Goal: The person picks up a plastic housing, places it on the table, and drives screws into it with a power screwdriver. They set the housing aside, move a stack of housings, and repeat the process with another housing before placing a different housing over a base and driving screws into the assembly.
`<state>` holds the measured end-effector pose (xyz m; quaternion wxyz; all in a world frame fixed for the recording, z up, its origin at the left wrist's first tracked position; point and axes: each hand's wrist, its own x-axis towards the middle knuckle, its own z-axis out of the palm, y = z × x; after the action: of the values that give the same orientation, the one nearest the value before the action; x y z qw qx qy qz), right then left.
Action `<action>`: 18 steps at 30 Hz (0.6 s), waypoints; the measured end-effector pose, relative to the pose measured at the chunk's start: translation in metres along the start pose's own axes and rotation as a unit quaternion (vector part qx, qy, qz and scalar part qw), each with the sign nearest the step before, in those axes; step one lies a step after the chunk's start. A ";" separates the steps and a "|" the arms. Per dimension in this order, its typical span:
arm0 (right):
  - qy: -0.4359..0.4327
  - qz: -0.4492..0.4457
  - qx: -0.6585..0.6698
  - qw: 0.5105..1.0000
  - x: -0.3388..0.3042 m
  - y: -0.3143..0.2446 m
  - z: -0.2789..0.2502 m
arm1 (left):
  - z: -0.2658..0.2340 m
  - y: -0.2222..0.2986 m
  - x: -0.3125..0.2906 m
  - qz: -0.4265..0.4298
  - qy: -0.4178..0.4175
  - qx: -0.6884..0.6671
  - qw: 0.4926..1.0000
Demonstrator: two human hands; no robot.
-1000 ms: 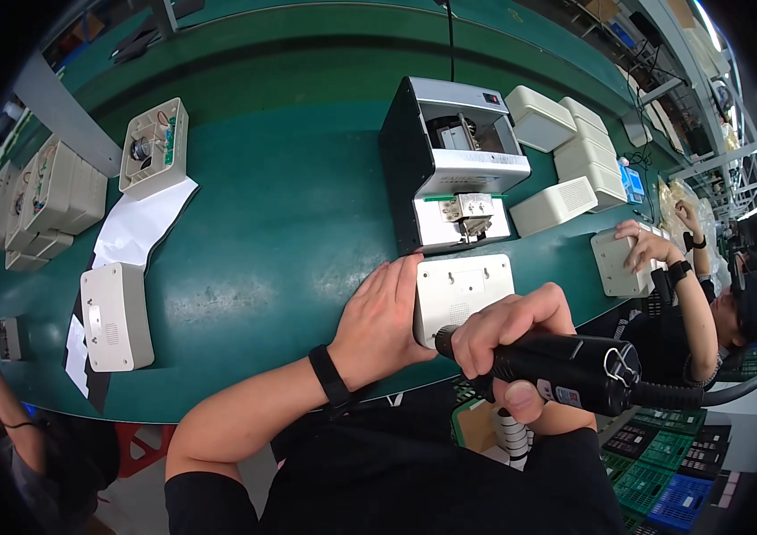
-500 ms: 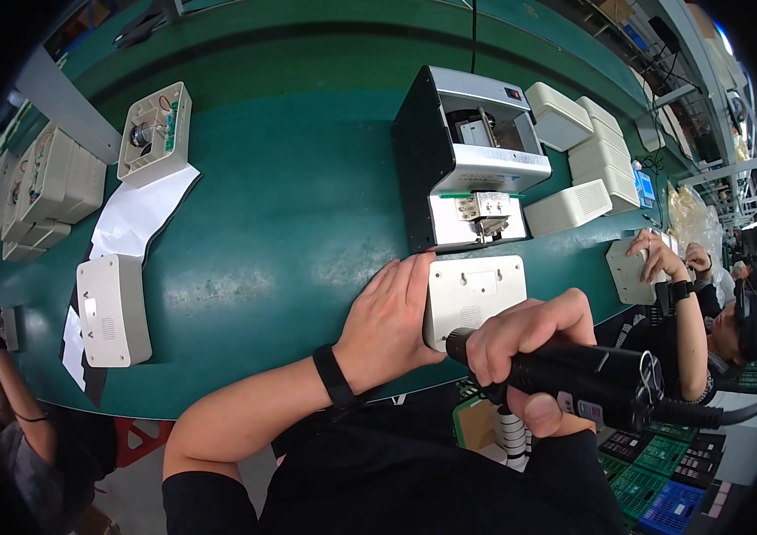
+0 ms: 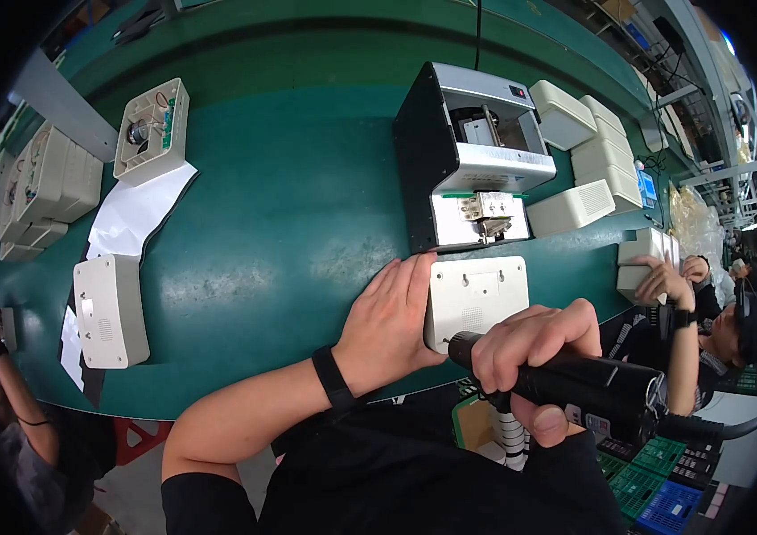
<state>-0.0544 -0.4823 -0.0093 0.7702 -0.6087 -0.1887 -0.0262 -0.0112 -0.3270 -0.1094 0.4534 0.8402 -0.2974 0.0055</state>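
Observation:
A cream plastic casing [image 3: 478, 290] lies on the green bench in front of me, its face with screw holes and a small grille turned up. My left hand [image 3: 389, 310] holds the casing along its left side, fingers stretched toward the far corner and thumb by the near one. A black corded electric screwdriver [image 3: 588, 383] is wrapped in my right hand [image 3: 534, 352]. Its nose meets the casing's near left corner, and the tool tilts down toward it. The bit's tip is too small to make out. Behind the casing stands a black and silver screw feeder machine [image 3: 477, 160].
Cream covers [image 3: 606, 160] are piled right of the machine. At left are a closed casing [image 3: 111, 312], an open casing with wiring [image 3: 154, 132] on white paper [image 3: 138, 214], and stacked casings [image 3: 53, 178]. A co-worker's hand [image 3: 664, 281] handles casings at right; another person's arm [image 3: 17, 374] shows at left.
The screwdriver has shifted slightly, its rear end lower, with its nose still at the same corner. My left hand stays put. At right, the co-worker's casing has changed position.

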 end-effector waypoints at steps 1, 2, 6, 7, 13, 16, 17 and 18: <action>0.027 -0.006 -0.019 0.999 0.000 -0.001 0.002 | 0.000 0.001 0.000 -0.001 0.001 0.001 1.000; 0.028 -0.010 -0.022 0.999 0.001 -0.005 0.002 | -0.001 0.003 0.000 -0.001 0.002 0.002 1.000; 0.071 -0.045 -0.008 0.996 0.021 -0.032 -0.001 | -0.005 0.007 0.001 -0.033 -0.017 0.011 0.999; 0.069 -0.090 -0.011 0.993 0.034 -0.040 -0.010 | -0.006 0.008 0.000 -0.053 -0.027 0.012 0.998; 0.119 -0.179 -0.044 0.976 0.086 -0.023 -0.059 | -0.022 0.007 -0.009 -0.043 -0.063 0.023 0.997; 0.146 -0.138 -0.101 0.974 0.092 -0.013 -0.062 | -0.026 0.006 -0.014 -0.056 -0.088 0.017 0.994; 0.149 -0.140 -0.101 0.973 0.090 -0.016 -0.063 | -0.026 0.006 -0.014 -0.056 -0.078 0.031 0.995; 0.142 -0.125 -0.089 0.978 0.086 -0.019 -0.062 | -0.029 0.005 -0.016 -0.058 -0.069 0.045 0.995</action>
<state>0.0363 -0.5294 0.0245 0.7223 -0.6367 -0.1491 -0.2249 -0.0191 -0.2992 -0.0928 0.3931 0.8739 -0.2783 -0.0655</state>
